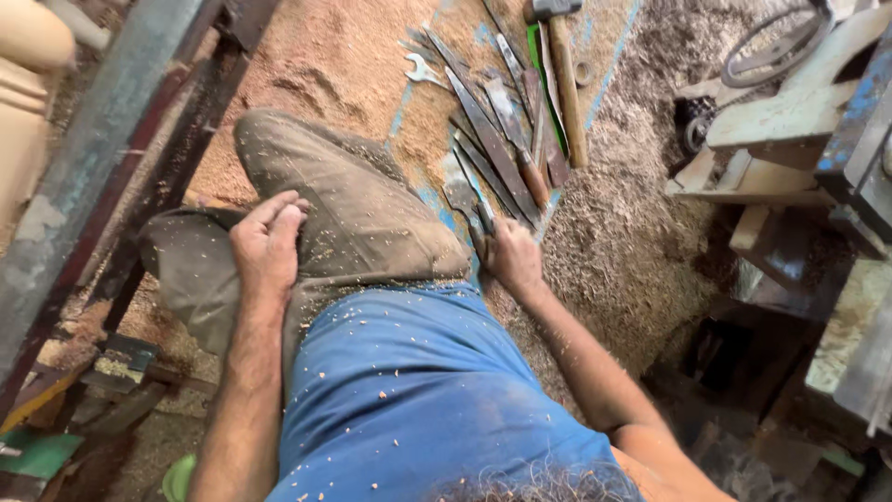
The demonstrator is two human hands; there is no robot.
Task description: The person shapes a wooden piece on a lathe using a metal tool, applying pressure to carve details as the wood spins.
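Note:
My left hand (269, 244) rests on my bent knee, fingers curled against the dusty brown trousers (362, 209) and holding nothing that I can see. My right hand (514, 258) reaches down beside my leg and is closed on the handle end of a long chisel (469, 200). Several more metal chisels and blades (506, 139) lie fanned out on the sawdust just beyond it. A wooden-handled hammer (564, 79) and a small spanner (423, 72) lie among them. My blue shirt (418, 390) is speckled with wood chips.
Thick sawdust and shavings (623, 232) cover the ground. A dark metal frame beam (102, 158) runs diagonally at the left. Wooden blocks and a blue-painted machine part (799, 121) stand at the right, with a belt loop (776, 46) above them.

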